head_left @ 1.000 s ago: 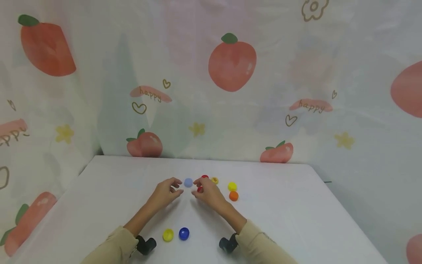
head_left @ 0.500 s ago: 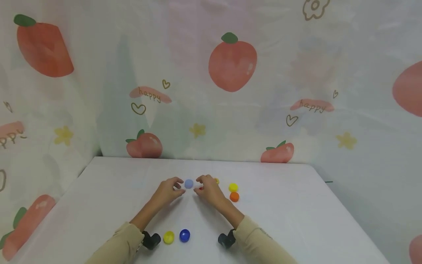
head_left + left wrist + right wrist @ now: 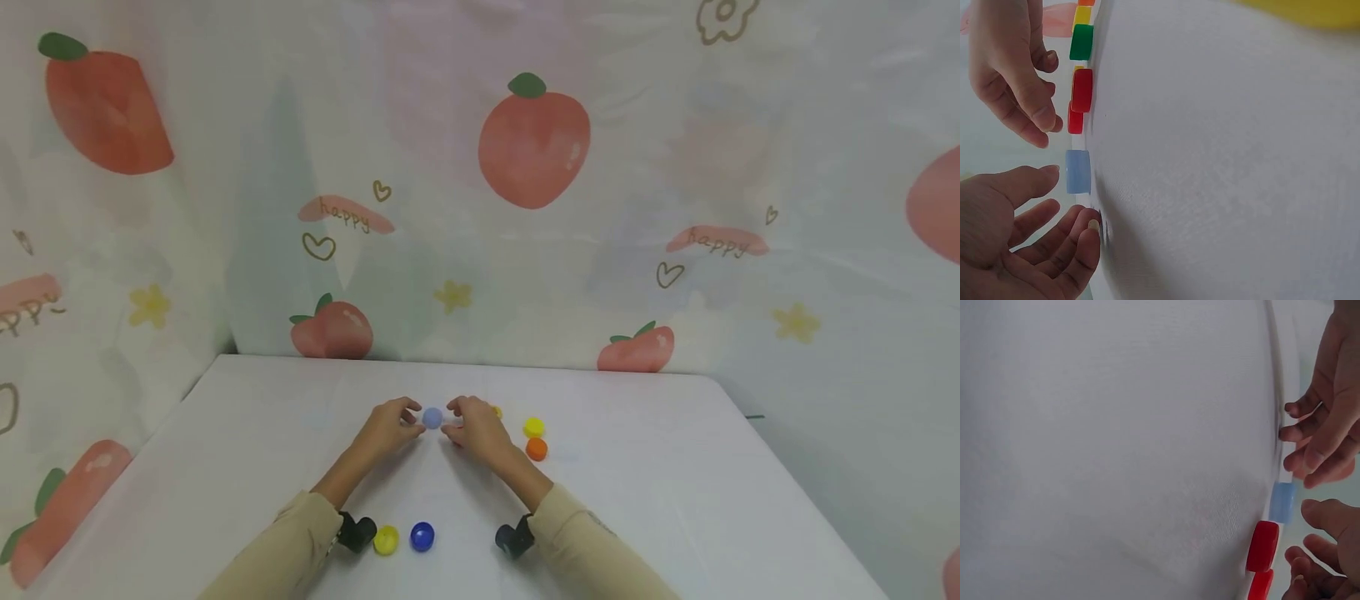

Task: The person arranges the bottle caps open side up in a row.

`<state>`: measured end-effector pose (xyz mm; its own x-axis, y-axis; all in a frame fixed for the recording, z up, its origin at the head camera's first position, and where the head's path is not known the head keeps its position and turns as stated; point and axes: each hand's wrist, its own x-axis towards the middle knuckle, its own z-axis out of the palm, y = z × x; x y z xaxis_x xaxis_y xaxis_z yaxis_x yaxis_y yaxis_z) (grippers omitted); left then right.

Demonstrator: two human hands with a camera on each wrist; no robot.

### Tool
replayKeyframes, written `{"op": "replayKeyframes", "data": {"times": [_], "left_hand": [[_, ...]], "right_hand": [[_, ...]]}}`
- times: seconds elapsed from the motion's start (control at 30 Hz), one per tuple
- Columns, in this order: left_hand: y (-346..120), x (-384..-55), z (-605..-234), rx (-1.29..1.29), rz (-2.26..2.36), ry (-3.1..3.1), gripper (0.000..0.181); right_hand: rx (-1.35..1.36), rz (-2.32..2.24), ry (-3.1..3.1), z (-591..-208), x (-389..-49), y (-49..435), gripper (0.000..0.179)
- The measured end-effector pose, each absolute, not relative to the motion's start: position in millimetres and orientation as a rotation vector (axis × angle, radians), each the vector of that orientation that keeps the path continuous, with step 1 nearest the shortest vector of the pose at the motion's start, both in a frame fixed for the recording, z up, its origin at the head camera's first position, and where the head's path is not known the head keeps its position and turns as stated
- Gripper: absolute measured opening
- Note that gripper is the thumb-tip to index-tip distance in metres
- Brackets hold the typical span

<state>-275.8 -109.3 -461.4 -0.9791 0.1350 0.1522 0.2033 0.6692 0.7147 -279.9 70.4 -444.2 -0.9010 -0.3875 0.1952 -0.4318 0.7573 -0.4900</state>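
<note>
A light blue round cap point(image 3: 432, 418) stands on the white table between my two hands, seen edge-on in the left wrist view. My left hand point(image 3: 390, 427) is just left of it, fingers loosely curved and holding nothing. On the other side is my right hand point(image 3: 482, 431), its thumb and fingers bent and apart, also with nothing in them. In the right wrist view, red caps point(image 3: 1263, 546) sit by the light blue cap, near the right hand. From the head view that hand mostly hides them. A green cap point(image 3: 1082, 42) shows in the left wrist view.
A bright yellow cap point(image 3: 534, 427) and an orange cap point(image 3: 536, 449) lie right of the right hand. Nearer the front are a yellow cap point(image 3: 386, 540), close by the left wrist camera point(image 3: 357, 532), and a dark blue cap point(image 3: 422, 537). A printed cloth backdrop point(image 3: 480, 250) rises behind the table.
The left hand and forearm have shifted slightly right, closer to the light blue cap. The right hand has moved a little and now covers more of the red caps. Neither hand has taken hold of anything.
</note>
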Motion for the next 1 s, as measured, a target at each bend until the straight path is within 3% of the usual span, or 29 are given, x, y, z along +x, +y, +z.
{"op": "replayKeyframes", "data": {"times": [1.0], "left_hand": [[-102, -295, -462, -0.366, -1.115, -2.883, 0.030]], "right_hand": [[0.656, 0.896, -2.955, -454, -298, 56, 0.031]]}}
